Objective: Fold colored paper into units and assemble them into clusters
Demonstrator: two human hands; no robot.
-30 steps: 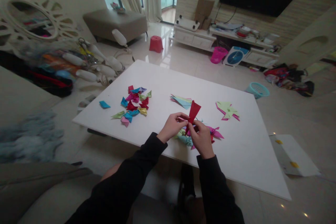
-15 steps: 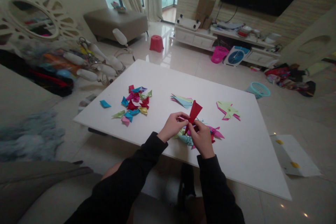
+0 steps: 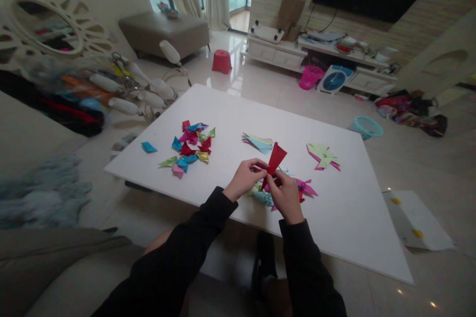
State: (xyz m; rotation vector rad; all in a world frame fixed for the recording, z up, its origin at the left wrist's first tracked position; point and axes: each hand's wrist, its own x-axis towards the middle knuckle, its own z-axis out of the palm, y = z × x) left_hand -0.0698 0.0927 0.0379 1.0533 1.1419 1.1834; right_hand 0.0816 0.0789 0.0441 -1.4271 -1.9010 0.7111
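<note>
Both of my hands pinch the narrow lower end of a red folded paper piece [image 3: 275, 157] just above the white table [image 3: 357, 218]. My left hand [image 3: 245, 178] grips it from the left with fingers curled. My right hand [image 3: 285, 195] closes on it from the right. The wide end of the red piece points up and away from me. Under my hands lies a small heap of folded paper pieces [image 3: 301, 188] in pink, teal and green, partly hidden by my right hand.
A pile of coloured folded pieces [image 3: 190, 147] lies on the table's left part, with a lone blue piece [image 3: 148, 147] beyond it. A stack of paper sheets [image 3: 257, 142] and a green-pink pinwheel [image 3: 323, 156] sit further back. White sheets [image 3: 416, 218] lie on the floor at right.
</note>
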